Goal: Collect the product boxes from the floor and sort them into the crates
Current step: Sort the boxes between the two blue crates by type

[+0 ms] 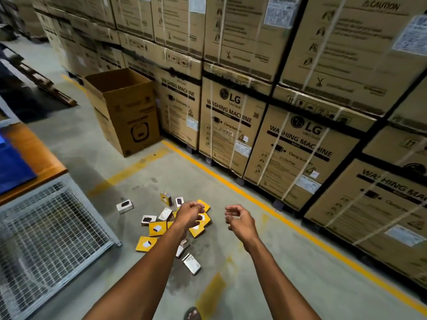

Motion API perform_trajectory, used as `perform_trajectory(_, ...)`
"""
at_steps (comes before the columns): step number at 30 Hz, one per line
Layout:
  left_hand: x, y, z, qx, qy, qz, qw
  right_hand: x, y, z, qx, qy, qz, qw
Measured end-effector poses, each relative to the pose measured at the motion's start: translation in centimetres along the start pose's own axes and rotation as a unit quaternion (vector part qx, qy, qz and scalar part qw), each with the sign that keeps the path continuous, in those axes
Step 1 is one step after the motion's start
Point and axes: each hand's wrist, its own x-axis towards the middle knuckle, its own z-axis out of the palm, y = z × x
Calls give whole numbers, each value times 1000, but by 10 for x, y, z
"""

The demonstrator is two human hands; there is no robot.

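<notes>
Several small product boxes lie scattered on the concrete floor: yellow ones such as a yellow box (157, 228) and another yellow box (146, 244), and white ones such as a white box (125, 206) and a white box (191, 263) nearer me. My left hand (189, 213) hovers above the pile, fingers loosely curled, holding nothing. Empty too, my right hand (239, 219) hangs to the right of the pile with relaxed, curled fingers. A blue crate (12, 167) sits on a table at the left edge.
A wire mesh cage (49, 236) stands under the orange-topped table (44, 162) on the left. An open cardboard carton (124, 112) stands behind. Stacked washing machine cartons (295, 146) wall off the right behind a yellow floor line (231, 181). My foot (192, 314) shows at the bottom.
</notes>
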Motion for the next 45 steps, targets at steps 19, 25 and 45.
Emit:
perform_trajectory(19, 208, 96, 57, -6, 93, -52, 994, 297, -55, -9, -59, -148, 19, 987)
perform_trajectory(25, 281, 88, 85, 11, 205, -86, 975, 414, -48, -2, -95, -248, -4, 964)
perform_trajectory(45, 430, -8, 137, 17, 344, -194, 918, 613, 94, 62, -253, -407, 36, 877)
